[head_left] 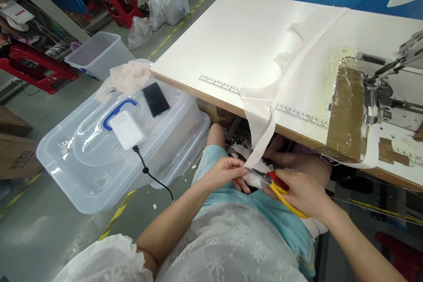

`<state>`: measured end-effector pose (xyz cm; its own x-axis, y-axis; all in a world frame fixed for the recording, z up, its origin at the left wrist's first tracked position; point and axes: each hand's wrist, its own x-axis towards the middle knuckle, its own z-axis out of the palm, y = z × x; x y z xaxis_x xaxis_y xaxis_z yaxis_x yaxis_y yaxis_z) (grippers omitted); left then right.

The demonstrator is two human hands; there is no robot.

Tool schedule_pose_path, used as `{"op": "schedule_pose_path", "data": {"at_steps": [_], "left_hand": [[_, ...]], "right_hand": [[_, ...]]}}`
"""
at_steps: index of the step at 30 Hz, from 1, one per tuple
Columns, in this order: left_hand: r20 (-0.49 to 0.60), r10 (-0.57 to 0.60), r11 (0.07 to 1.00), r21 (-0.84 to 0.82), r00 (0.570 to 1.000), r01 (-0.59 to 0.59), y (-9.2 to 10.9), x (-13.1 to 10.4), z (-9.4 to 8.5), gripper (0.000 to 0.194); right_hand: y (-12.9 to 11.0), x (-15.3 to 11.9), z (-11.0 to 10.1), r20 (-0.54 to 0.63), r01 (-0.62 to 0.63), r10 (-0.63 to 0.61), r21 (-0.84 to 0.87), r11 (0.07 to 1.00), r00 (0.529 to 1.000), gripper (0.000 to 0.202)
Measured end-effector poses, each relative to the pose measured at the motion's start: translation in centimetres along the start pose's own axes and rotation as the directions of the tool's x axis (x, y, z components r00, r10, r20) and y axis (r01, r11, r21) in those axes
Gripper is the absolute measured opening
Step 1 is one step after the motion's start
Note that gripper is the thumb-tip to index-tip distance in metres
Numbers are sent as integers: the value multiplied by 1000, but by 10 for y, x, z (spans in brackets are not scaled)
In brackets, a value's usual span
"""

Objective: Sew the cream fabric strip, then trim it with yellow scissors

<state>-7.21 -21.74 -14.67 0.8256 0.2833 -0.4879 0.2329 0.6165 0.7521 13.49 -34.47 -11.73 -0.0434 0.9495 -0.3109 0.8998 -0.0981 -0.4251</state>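
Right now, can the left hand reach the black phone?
Probably yes, after letting go: the left hand pinches the white strip, but the black phone lies uncovered on the box lid.

Right hand [299,188] holds scissors [278,188] by white fabric [259,114].

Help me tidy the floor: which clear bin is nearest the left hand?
The bin with the phone on its lid, beside the table; the other clear bins stand farther from the left hand.

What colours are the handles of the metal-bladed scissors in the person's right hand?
The scissors handles are red and yellow, showing best in the head view.
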Motion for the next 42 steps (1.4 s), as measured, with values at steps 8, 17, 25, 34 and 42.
{"op": "schedule_pose_path", "data": {"at_steps": [8,17,25,34,42], "left_hand": [[10,27,972,234,1000,-29,6,-4,-7,43],[-56,738,391,847,672,-360,45,31,4,25],[-525,415,787,617,743,-5,-17,50,-49,12],[-28,179,913,376,983,-156,-21,12,15,33],[-38,459,356,923,888,-144,-3,18,20,34]], "right_hand": [[7,-4,10,-24,-76,77,16,997,997,47],[11,-41,38,-78,-152,185,311,938,980,39],[29,-78,40,-197,-220,407,599,770,892,34],[24,-72,48,-112,-231,414,687,689,904,37],[19,-61,44,-21,-234,330,662,712,944,37]]}}
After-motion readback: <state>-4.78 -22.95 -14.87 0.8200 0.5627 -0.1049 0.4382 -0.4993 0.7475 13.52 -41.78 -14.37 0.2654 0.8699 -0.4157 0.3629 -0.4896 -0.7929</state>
